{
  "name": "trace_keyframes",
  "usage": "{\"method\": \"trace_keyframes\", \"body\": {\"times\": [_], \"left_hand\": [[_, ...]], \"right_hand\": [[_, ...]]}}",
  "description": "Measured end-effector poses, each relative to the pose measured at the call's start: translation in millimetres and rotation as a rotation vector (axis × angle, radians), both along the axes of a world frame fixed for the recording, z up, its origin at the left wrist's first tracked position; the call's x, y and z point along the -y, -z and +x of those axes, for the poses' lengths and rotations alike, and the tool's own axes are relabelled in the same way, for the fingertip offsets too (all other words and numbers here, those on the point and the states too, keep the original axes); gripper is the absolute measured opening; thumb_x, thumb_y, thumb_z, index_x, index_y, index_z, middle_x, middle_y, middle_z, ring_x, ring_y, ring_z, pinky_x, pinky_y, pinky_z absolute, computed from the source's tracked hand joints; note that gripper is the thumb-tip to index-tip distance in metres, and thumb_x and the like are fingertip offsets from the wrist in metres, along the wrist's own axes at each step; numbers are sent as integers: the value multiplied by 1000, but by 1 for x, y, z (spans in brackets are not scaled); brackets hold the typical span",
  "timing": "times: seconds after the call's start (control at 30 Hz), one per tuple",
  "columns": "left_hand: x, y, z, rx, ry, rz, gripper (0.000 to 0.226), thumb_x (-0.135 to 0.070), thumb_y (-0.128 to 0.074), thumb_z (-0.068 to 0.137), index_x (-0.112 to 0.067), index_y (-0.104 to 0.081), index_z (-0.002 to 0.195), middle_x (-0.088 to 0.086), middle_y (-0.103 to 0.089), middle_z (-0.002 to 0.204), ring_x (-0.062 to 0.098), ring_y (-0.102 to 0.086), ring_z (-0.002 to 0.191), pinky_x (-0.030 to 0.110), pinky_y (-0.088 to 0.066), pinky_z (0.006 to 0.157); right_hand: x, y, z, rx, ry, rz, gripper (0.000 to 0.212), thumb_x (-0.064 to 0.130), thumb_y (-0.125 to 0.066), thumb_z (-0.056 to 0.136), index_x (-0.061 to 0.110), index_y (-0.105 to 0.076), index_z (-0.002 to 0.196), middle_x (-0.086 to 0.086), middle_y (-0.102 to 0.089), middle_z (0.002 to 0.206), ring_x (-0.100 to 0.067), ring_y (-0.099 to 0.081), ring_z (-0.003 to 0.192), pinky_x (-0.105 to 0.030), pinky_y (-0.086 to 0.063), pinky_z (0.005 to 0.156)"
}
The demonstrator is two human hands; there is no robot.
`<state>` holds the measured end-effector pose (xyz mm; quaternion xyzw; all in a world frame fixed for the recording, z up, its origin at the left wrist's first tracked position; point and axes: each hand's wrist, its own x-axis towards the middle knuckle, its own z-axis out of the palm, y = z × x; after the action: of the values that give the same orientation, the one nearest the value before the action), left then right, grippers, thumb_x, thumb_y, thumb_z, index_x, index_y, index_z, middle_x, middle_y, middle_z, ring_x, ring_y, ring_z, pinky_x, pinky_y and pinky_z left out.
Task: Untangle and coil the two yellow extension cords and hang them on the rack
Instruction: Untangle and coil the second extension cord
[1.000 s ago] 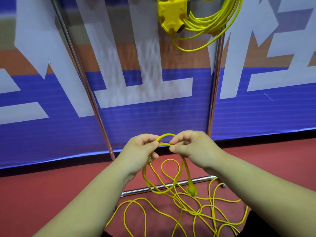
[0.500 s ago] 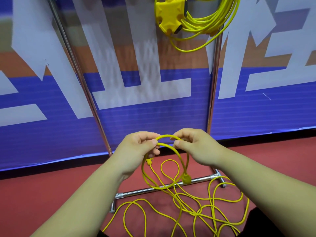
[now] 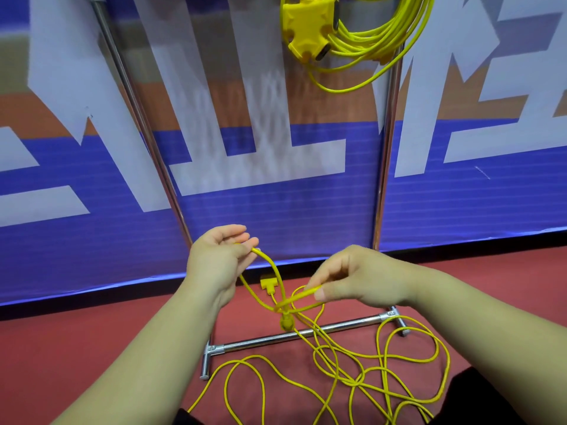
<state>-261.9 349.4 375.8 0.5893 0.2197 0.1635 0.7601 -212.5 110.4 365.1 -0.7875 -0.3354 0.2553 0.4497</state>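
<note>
Above the rack (image 3: 306, 332) foot, left hand (image 3: 214, 265) held the cord (image 3: 271, 266) high and right hand (image 3: 356, 280) pinched a strand lower, I guess to pull the crossing open.

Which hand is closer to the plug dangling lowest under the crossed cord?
Right. The right hand pinches the cord just above and right of the plug; the left hand holds the cord's loop higher up and farther off to the left.
</note>
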Motion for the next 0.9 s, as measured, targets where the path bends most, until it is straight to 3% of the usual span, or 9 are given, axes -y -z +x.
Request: {"method": "trace_keyframes", "body": {"times": [0.13,0.23,0.3,0.37,0.43,0.53,0.63,0.77,0.9], "left_hand": [[-2,-3,2,48,-30,-179,23,17,-58,90,-2,-63,103,18,-66,106,20,-75,88,25,-61,67],[-1,-4,-2,46,99,-117,28,17,-62,86,-3,-66,105,16,-68,108,22,-75,94,25,-60,73],[0,-3,-6,23,233,146,33,16,-67,83,-7,-70,107,13,-73,108,21,-74,99,27,-59,80],[-3,-3,-10,-32,331,650,34,9,-74,81,-18,-75,102,3,-78,96,12,-75,89,28,-59,82],[-5,-5,-10,-73,407,1005,27,-4,-81,80,-27,-77,95,-6,-76,86,5,-73,77,28,-58,80],[-10,-6,-10,-103,477,1195,11,-21,-80,84,-32,-78,86,-12,-71,80,0,-67,68,33,-56,74],[-17,-8,-10,-147,362,1312,4,-37,-74,88,-37,-74,84,-17,-70,77,2,-63,71,32,-53,69],[-22,-8,-7,-116,130,1216,11,-33,-64,94,-31,-67,83,-11,-69,71,7,-61,67,31,-49,64],[-22,-8,-4,-65,101,799,12,-21,-64,96,-21,-70,86,-3,-72,68,5,-48,48,30,-41,60]], "right_hand": [[-2,8,-7,217,-139,-251,16,28,-78,85,30,-80,101,11,-76,95,-8,-69,90,-31,-54,86],[-5,11,-6,297,-99,-282,15,30,-77,86,34,-80,101,13,-76,93,-7,-68,87,-30,-53,82],[-4,9,-1,288,-26,-234,13,31,-77,86,34,-80,98,15,-76,92,-4,-68,86,-32,-54,84],[-1,7,5,256,32,-187,12,27,-78,86,32,-80,96,14,-76,90,-6,-70,86,-34,-55,86],[3,4,8,236,61,-163,12,24,-78,86,30,-80,96,12,-77,89,-9,-71,87,-36,-55,88],[7,3,10,257,70,-172,12,26,-78,87,32,-80,97,11,-77,91,-9,-71,88,-37,-55,88],[9,4,11,266,68,-182,12,26,-78,87,31,-80,97,11,-77,91,-6,-70,86,-32,-55,85],[10,5,10,283,43,-242,11,27,-78,85,33,-80,94,14,-74,87,4,-61,71,-11,-43,66],[11,10,13,327,98,-299,12,31,-82,81,34,-77,92,14,-72,82,4,-63,72,-15,-46,66]]}}
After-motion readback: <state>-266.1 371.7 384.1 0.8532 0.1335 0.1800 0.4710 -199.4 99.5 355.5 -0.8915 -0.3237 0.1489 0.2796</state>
